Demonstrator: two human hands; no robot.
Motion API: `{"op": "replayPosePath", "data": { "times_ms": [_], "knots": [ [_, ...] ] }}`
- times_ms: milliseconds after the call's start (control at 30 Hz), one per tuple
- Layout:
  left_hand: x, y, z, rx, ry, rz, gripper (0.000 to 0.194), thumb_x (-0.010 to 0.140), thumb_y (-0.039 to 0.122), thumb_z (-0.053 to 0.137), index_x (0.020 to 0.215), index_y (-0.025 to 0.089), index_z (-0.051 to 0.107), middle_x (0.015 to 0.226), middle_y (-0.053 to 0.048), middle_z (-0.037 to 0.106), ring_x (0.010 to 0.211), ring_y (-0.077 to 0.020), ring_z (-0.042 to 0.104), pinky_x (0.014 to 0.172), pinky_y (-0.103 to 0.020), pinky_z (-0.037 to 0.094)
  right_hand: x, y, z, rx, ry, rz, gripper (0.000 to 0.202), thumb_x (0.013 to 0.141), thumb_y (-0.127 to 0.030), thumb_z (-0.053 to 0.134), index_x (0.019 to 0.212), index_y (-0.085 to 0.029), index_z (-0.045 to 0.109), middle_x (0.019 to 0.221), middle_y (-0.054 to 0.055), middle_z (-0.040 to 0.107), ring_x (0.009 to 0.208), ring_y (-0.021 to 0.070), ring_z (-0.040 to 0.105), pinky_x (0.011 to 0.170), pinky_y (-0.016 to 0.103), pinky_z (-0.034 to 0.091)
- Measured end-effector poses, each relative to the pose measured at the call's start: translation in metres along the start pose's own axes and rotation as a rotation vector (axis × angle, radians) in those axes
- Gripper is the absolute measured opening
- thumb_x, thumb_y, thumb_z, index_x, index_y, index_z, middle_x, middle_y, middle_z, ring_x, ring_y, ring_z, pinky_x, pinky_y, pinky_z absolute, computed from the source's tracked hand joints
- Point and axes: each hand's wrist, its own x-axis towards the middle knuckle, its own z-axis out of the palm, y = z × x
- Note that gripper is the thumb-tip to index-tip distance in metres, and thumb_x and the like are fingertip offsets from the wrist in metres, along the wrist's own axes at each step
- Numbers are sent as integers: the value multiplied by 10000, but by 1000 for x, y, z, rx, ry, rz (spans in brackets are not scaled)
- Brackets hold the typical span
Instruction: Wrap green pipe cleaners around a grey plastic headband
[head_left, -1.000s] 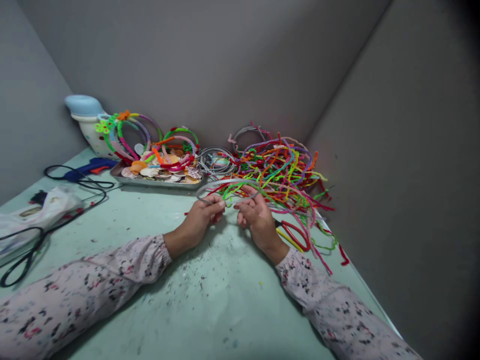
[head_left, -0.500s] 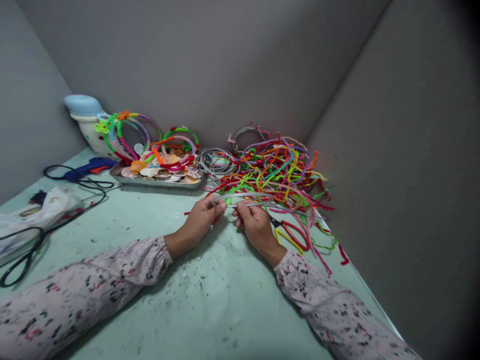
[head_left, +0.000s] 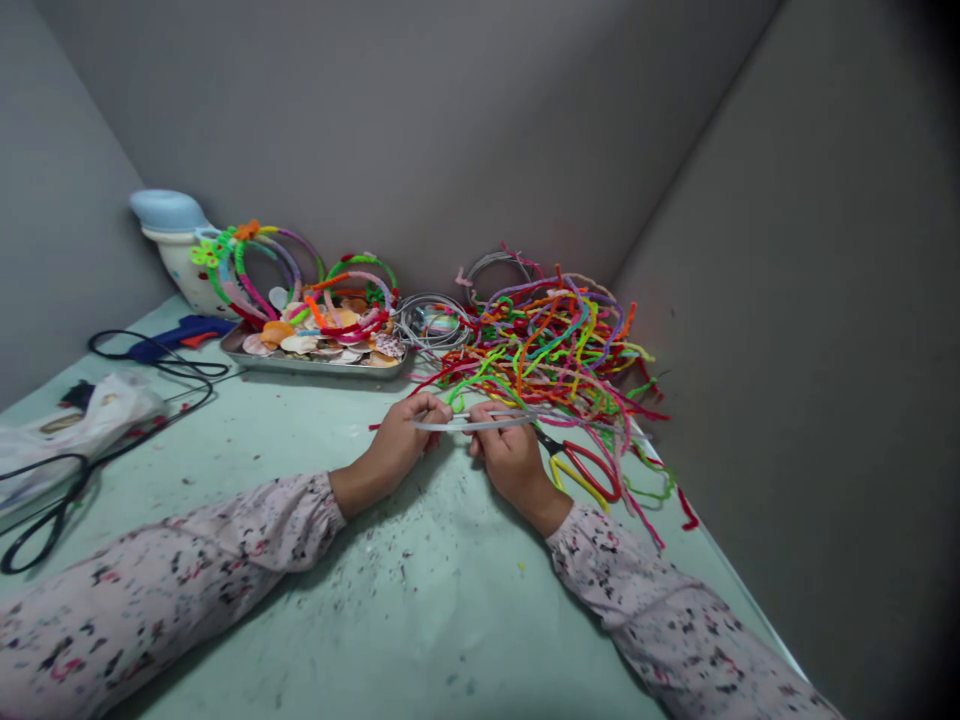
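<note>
- I have both hands up in front of me over the middle of the table [head_left: 420,620], fingertips close to each other with a narrow gap between them.
- My left hand [head_left: 407,440] has its grip clamped on a thin grey hoop [head_left: 457,427], thumb pressed against the fingers.
- My right hand [head_left: 514,455] has its grip clamped on the same hoop, also with the thumb against the fingers.
- The hoop sits between the two hands, raised above the table; I see it nearly edge-on, as a flat oval, its near side passing in front of the fingers.
- Just beyond the hands lies a tangled heap of fuzzy stems [head_left: 555,330] in many colours, strands trailing down its right side.
- Scissors [head_left: 553,445] with red and yellow handles lie just beside my right hand, partly hidden by it.
- Farther back on the left I see a metal tray [head_left: 315,366] of seashells [head_left: 300,344], with bright wrapped hoops [head_left: 238,275] above them.
- Grey rings [head_left: 405,320] lie between tray and heap.
- At far left: a blue-lidded pot [head_left: 184,260], a blue tool [head_left: 169,340], a black cable [head_left: 202,370] and a plastic bag [head_left: 112,410].
</note>
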Motion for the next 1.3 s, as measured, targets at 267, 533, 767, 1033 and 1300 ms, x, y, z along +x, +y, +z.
{"op": "replayPosePath", "data": {
  "times_ms": [267, 533, 767, 1033, 1300],
  "knots": [
    [-1, 2, 0, 9, -6, -39, 180, 783, 308, 556, 680, 163, 533, 471, 48, 446, 433, -84, 375, 437, -219, 242, 0, 2, -1, -100, -19, -59, 361, 930, -330, 416, 636, -204, 582, 585, 13, 596, 595, 151, 587, 563, 254, 431],
    [0, 2, 1, -48, -3, -68, 160, 751, 270, 548, 638, 162, 517, 453, 51, 426, 416, -80, 352, 423, -223, 218, 0, 1, -1, -128, -41, -102, 321, 935, -291, 401, 694, -185, 584, 628, 0, 605, 569, 123, 577, 586, 235, 437],
    [1, 2, 2, -17, -18, -73, 207, 748, 278, 573, 601, 162, 486, 496, 44, 446, 454, -80, 376, 441, -217, 266, -1, 3, 0, -26, -9, 20, 333, 915, -359, 447, 681, -171, 592, 547, -13, 558, 495, 110, 542, 522, 219, 428],
    [1, -3, 2, 26, -86, 3, 192, 782, 339, 597, 808, 163, 528, 580, 52, 473, 501, -84, 414, 475, -206, 329, 5, 7, 1, 125, 66, 241, 393, 869, -456, 489, 633, -158, 590, 475, -21, 542, 410, 89, 487, 432, 200, 385],
    [-2, -1, 4, 200, 8, 115, 326, 757, 263, 627, 1050, 172, 516, 839, 3, 567, 569, -79, 454, 479, -191, 358, 9, 14, 1, 143, 64, 369, 369, 840, -406, 493, 598, -149, 601, 431, -9, 539, 383, 88, 466, 404, 191, 362]
  ]
}}
